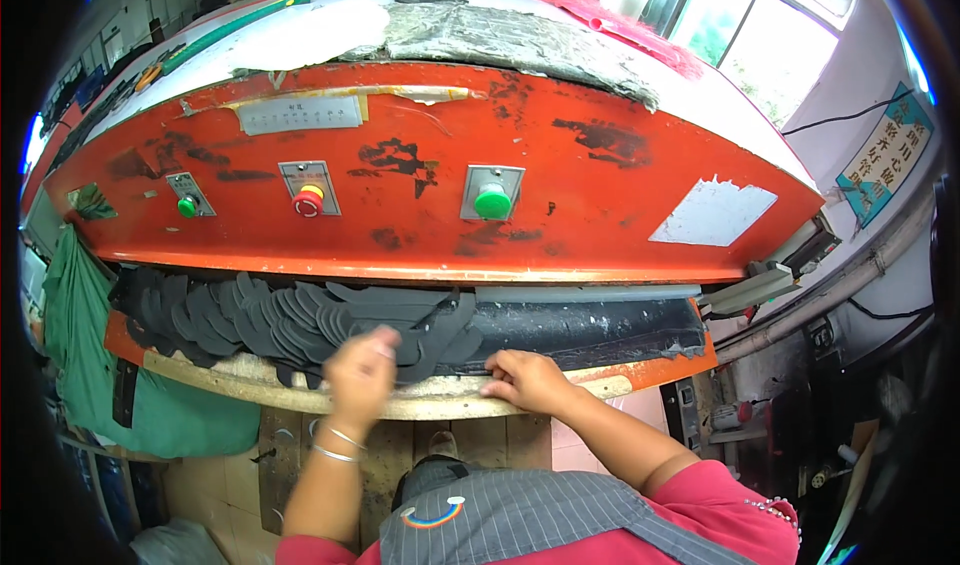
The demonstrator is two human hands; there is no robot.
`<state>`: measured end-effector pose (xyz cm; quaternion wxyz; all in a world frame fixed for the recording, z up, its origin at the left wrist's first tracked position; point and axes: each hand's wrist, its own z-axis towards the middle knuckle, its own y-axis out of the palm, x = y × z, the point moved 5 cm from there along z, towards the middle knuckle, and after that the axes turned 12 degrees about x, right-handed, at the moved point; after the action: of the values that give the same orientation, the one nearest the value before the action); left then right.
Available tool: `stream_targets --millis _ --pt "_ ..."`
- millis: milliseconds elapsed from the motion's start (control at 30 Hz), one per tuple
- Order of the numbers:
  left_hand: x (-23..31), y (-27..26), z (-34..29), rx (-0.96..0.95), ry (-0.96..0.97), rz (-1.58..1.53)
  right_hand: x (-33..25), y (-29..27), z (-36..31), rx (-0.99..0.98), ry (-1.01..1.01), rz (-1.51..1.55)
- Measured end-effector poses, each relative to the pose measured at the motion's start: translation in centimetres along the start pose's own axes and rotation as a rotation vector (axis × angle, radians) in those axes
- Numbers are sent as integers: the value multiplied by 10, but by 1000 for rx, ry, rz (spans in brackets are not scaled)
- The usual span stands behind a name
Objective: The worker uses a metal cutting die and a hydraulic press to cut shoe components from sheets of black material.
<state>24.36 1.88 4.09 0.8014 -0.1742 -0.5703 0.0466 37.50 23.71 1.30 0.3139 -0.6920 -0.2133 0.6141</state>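
Dark grey, curved flat cut pieces (290, 310) lie in overlapping rows along the left and middle of the machine's black bed (590, 327). Over the front edge of these pieces is my left hand (362, 373), smeared by motion, so its grip is unclear. A dark grey piece (440, 335) lies just beyond it, to its right. My right hand (528, 379) rests at the pale front ledge (450, 405), right of the pile. Its fingers are bent and apart, with nothing visible between them.
The orange machine front (400, 225) rises behind the bed, carrying a red push button (308, 201), a large green button (492, 201) and a small green one (187, 207). Green cloth (85, 335) hangs at the left. Pipes (850, 275) run along the right.
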Motion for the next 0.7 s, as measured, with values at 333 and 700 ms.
stream_targets --millis 333,700 --pt "44 104 -96 -364 205 526 29 -20 -73 165 7 -401" --pt "14 102 -149 -487 28 504 46 -6 -117 8 -149 -317"
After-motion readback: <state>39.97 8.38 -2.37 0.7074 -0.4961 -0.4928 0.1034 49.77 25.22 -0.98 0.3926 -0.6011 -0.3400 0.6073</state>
